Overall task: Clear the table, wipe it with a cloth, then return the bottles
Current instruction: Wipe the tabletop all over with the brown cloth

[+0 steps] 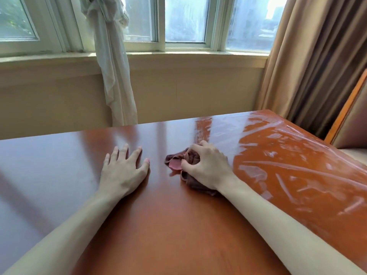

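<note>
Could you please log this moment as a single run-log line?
stage: wiping | right hand: grips bunched cloth on table | left hand: flat on table | bottles: none in view

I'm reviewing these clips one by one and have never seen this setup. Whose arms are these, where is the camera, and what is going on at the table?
There is no machine here: a person wears a wide-angle camera on the head, looking forward and down, so you see their own two bare arms. The left hand rests flat, fingers spread, on the glossy reddish wooden table. The right hand grips a bunched dark reddish cloth pressed to the tabletop. The table's right part shows shiny streaks. No bottles are in view. Behind are a window, curtains and part of a chair.
</note>
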